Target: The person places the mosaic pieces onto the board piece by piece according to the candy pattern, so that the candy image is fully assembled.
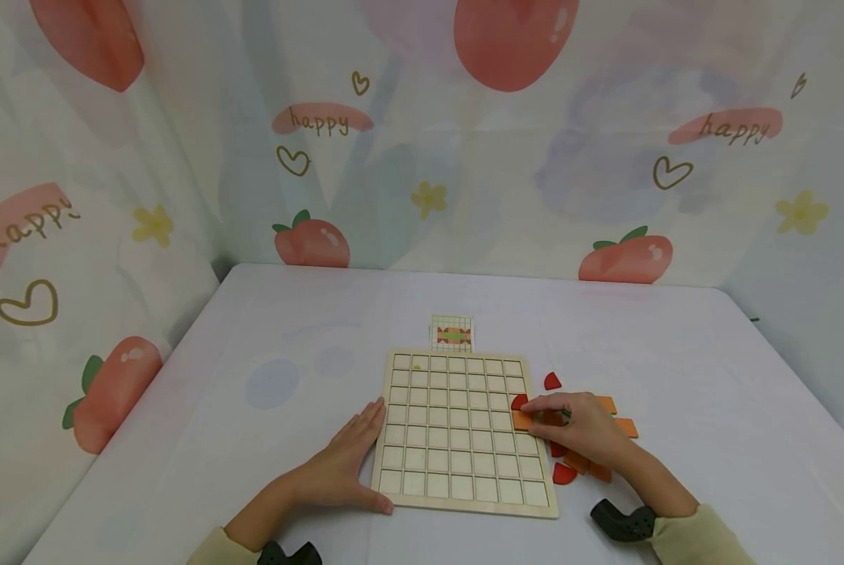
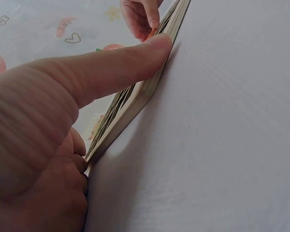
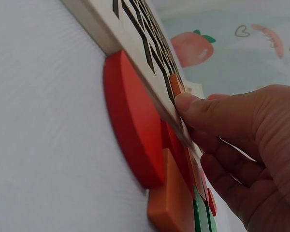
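Observation:
A wooden grid board (image 1: 450, 507) lies on the table, its square cells mostly bare. My left hand (image 1: 351, 459) rests at the board's lower left corner, fingers along the left side and thumb at the near edge. In the left wrist view its thumb (image 2: 121, 65) lies across the board's rim. At the right column, my right hand (image 1: 580, 424) pinches an orange square tile (image 1: 522, 421) between thumb and fingers. A red rounded piece (image 1: 519, 401) sits in the cell just beyond that tile. The right wrist view shows the thumb on the orange tile (image 3: 176, 84).
Right of the board lie loose red pieces (image 1: 564, 474) and orange tiles (image 1: 626, 428), partly under my right hand. Green pieces (image 3: 199, 210) show in the right wrist view. A small pattern card (image 1: 453, 322) lies beyond the board's far edge. Printed curtains surround the table.

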Motion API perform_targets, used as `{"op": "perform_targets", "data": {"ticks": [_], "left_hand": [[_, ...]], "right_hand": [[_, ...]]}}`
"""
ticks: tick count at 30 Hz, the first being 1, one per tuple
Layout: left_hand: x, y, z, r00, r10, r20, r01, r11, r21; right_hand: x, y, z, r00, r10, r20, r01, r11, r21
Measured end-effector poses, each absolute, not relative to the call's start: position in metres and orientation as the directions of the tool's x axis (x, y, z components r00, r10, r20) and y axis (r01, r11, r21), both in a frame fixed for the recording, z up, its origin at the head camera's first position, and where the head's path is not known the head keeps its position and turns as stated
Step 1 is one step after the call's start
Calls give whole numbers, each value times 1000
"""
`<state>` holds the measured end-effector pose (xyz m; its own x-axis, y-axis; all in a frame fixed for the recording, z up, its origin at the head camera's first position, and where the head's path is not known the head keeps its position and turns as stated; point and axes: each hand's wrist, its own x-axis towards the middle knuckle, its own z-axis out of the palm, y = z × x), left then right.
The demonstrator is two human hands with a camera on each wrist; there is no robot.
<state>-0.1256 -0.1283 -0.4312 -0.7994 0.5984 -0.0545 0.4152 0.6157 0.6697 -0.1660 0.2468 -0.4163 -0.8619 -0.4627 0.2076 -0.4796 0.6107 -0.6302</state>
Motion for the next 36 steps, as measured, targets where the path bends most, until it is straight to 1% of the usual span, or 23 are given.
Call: {"op": "perform_targets", "data": {"ticks": [8, 19, 24, 29, 36], "left_hand": [[-125, -128, -430, -803, 593, -61, 410, 624, 665], [-126, -128, -430, -799, 599, -61, 411, 616, 672], [-125, -127, -430, -799, 599, -57, 414, 616, 670], [-125, -127, -429, -799, 598, -59, 413, 618, 669], [-125, -128, -428, -802, 594, -64, 411, 626, 663]], "right_hand": [[-165, 248, -414, -875, -450, 178, -452, 628, -634], [-164, 249, -414, -878, -450, 162, -443, 639, -628], [-163, 250, -414, -893, -413, 176, -419, 626, -657], [-164, 253, -413, -900, -385, 202, -415, 624, -662], [-174, 263, -411, -941, -297, 159, -327, 687, -649]]}}
